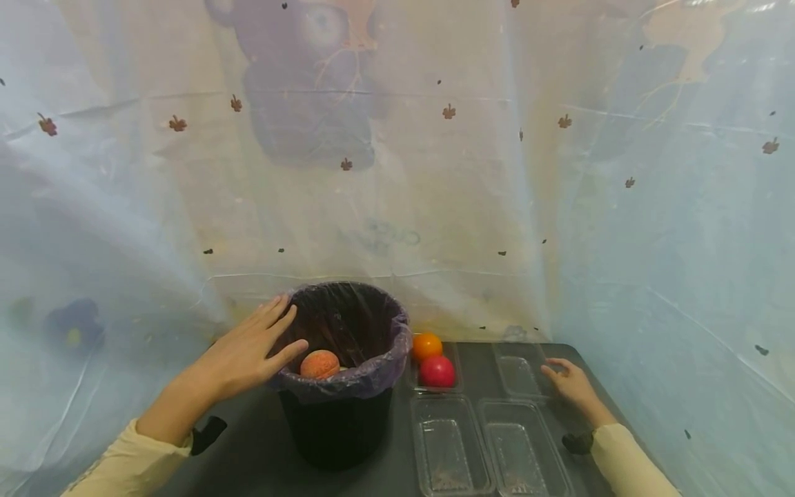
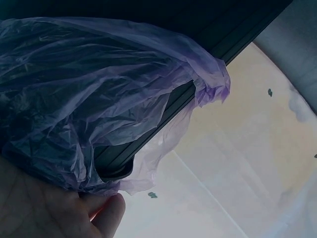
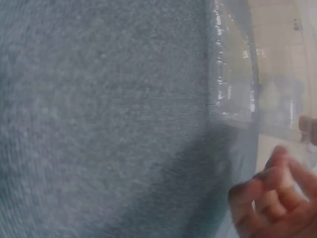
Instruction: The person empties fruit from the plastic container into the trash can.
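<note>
**Left hand steadies at lined bin, right hand pinches a see-through container**

A person in cream sleeves (image 1: 133, 462) works over a dark tabletop (image 1: 472, 376), clock positions given as seen from the head camera. The left hand (image 1: 248, 348) rests at 9 o'clock on the rim of a black bin (image 1: 335, 431), its fingers nearly straight and spread, thumb apart over the mouth, grasping nothing. The bin wears a purple liner (image 1: 373, 378) folded over its rim; the left wrist view shows the crumpled film parting around a stretch of dark bin beside that hand. Inside, toward 7 o'clock of the mouth, sits a rust-coloured ball (image 1: 319, 364).

At 3 o'clock from the bin, a fruit-laden container (image 1: 457, 359) holds an orange ball (image 1: 427, 345) at its 12 and a red ball (image 1: 437, 371) at its 6, the two touching. Farther toward 3 o'clock, the right hand (image 1: 570, 388) reaches the right edge of the rear-right container (image 1: 518, 373), fingers curled, with thumb and forefinger nearly together on its rim. Two more see-through containers, the front-left container (image 1: 450, 442) and the front-right container (image 1: 524, 445), lie side by side toward 6 o'clock. A printed plastic curtain (image 1: 404, 197) hangs behind at 12 o'clock.
</note>
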Available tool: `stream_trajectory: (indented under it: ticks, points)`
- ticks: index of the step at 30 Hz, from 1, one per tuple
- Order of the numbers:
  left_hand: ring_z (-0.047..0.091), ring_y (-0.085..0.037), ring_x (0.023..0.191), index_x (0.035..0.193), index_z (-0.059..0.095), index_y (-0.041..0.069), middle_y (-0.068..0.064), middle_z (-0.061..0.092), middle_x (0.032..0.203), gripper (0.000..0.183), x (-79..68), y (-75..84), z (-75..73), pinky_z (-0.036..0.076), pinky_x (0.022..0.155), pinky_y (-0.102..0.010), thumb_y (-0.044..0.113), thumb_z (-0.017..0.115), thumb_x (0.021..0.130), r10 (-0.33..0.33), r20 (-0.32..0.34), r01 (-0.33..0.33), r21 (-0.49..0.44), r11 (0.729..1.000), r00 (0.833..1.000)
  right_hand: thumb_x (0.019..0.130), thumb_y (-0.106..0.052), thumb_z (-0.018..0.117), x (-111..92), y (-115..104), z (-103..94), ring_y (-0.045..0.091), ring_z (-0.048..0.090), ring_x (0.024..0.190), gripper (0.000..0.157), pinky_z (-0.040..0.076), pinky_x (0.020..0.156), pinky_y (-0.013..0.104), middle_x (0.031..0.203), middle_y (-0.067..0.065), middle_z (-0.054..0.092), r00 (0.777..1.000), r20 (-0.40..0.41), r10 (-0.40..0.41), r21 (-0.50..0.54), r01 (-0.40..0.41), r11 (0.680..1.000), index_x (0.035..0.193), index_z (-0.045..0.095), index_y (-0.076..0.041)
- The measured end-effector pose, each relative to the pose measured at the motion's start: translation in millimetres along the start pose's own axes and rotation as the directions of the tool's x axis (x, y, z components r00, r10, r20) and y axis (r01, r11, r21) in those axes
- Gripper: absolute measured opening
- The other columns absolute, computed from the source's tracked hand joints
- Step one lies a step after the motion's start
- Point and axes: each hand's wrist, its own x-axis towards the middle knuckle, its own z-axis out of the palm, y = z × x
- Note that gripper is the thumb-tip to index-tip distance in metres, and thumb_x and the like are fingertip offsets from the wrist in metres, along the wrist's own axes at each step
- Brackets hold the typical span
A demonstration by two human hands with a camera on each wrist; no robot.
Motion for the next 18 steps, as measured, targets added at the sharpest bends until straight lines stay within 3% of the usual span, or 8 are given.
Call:
stream_trajectory:
  ticks: [4, 8, 11, 15, 18]
  points:
    - [0.006, -0.036, 0.154, 0.161, 0.021, 0.008, -0.014, 0.008, 0.168, 0.088, 0.1, -0.2, 0.3, 0.012, 0.12, -0.063, 0.069, 0.036, 0.099, -0.004, -0.003, 0.004, 0.0, 1.0, 1.0, 0.103, -0.042, 0.055, -0.2, -3.2, -4.0, 0.028, 0.066, 0.072, 0.062, 0.054, 0.064, 0.038, 0.092, 0.024, 0.068, 1.0, -0.009, -0.001, -0.05, 0.0, 0.999, 0.138, 0.049, 0.009]
    - [0.006, -0.036, 0.154, 0.161, 0.021, 0.008, -0.013, 0.007, 0.168, 0.088, -0.4, 0.2, -0.1, 0.012, 0.12, -0.063, 0.069, 0.035, 0.099, -0.008, -0.001, 0.008, -0.002, 1.0, 1.0, 0.104, -0.049, 0.049, -1.0, -12.4, -9.2, 0.045, 0.065, 0.1, 0.069, 0.056, 0.079, 0.053, 0.119, 0.038, 0.061, 0.999, -0.041, -0.001, -0.084, -0.002, 0.996, 0.142, 0.044, 0.009]
    - [0.006, -0.036, 0.154, 0.161, 0.021, 0.008, -0.013, 0.007, 0.168, 0.088, -0.6, 0.2, 0.2, 0.011, 0.12, -0.063, 0.069, 0.035, 0.099, -0.008, -0.002, 0.008, -0.003, 1.0, 1.0, 0.104, -0.048, 0.049, -0.7, -19.3, -11.6, 0.046, 0.064, 0.098, 0.07, 0.055, 0.078, 0.055, 0.116, 0.038, 0.061, 0.998, -0.059, -0.004, -0.081, 0.0, 0.997, 0.143, 0.042, 0.009]
    - [0.006, -0.035, 0.154, 0.161, 0.021, 0.008, -0.014, 0.008, 0.168, 0.088, -0.9, 0.0, 0.1, 0.012, 0.12, -0.062, 0.069, 0.035, 0.099, -0.004, -0.004, 0.004, -0.001, 1.0, 1.0, 0.103, -0.046, 0.052, 0.3, -30.6, -14.1, 0.034, 0.065, 0.082, 0.068, 0.054, 0.067, 0.045, 0.103, 0.029, 0.064, 0.996, -0.094, -0.006, -0.082, -0.002, 0.997, 0.142, 0.043, 0.01]
    - [0.006, -0.035, 0.154, 0.16, 0.021, 0.008, -0.014, 0.009, 0.168, 0.088, -1.3, 0.3, -0.3, 0.012, 0.12, -0.062, 0.069, 0.035, 0.099, -0.001, -0.004, 0.001, -0.003, 1.0, 1.0, 0.103, -0.044, 0.054, 0.6, -43.5, -15.4, 0.031, 0.064, 0.08, 0.066, 0.052, 0.063, 0.041, 0.101, 0.027, 0.064, 0.992, -0.122, -0.012, -0.095, 0.0, 0.995, 0.141, 0.045, 0.01]
